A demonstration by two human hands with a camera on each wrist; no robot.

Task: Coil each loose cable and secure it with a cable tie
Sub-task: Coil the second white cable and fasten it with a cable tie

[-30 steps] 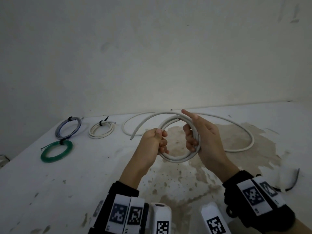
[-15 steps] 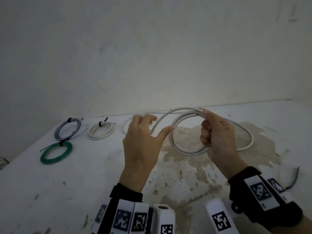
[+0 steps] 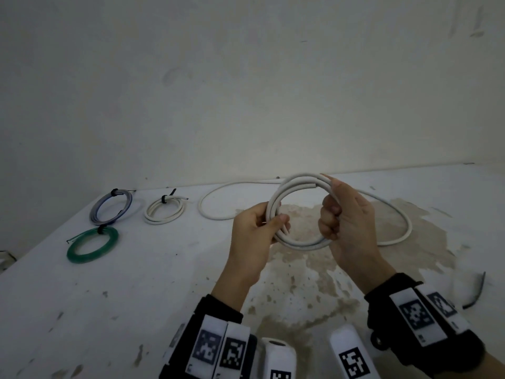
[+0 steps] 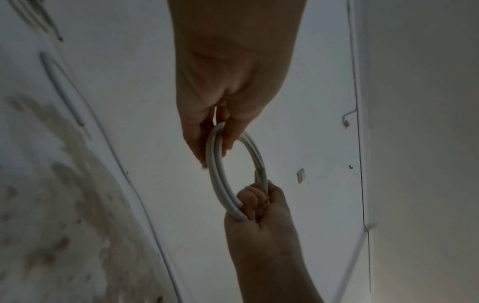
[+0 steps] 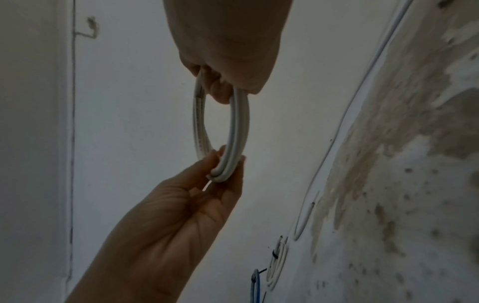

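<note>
A thick white cable coil (image 3: 303, 245), wound in a few turns, hangs in the air above the stained white table (image 3: 164, 296). My left hand (image 3: 273, 224) pinches the coil's left side between thumb and fingers. My right hand (image 3: 332, 214) has its fingers curled round the right side, and one cut end of the cable shows just left of it. In the left wrist view the coil (image 4: 216, 174) runs from the left hand (image 4: 215, 151) down to the right hand (image 4: 256, 203). In the right wrist view the coil (image 5: 237, 127) spans right hand (image 5: 223, 88) to left hand (image 5: 223, 166).
A long loose white cable (image 3: 407, 228) lies in a wide curve on the table behind my hands. At the back left lie tied coils: blue-grey (image 3: 110, 207), small white (image 3: 164, 212), green (image 3: 93, 244). A dark cable tie (image 3: 476, 294) rests at the right. A bare wall stands behind.
The coil's free end, which stuck out to the left, now lies wound into the coil. My left hand let go, swung up and round, and now pinches the coil's left side. The right hand kept its grip.
</note>
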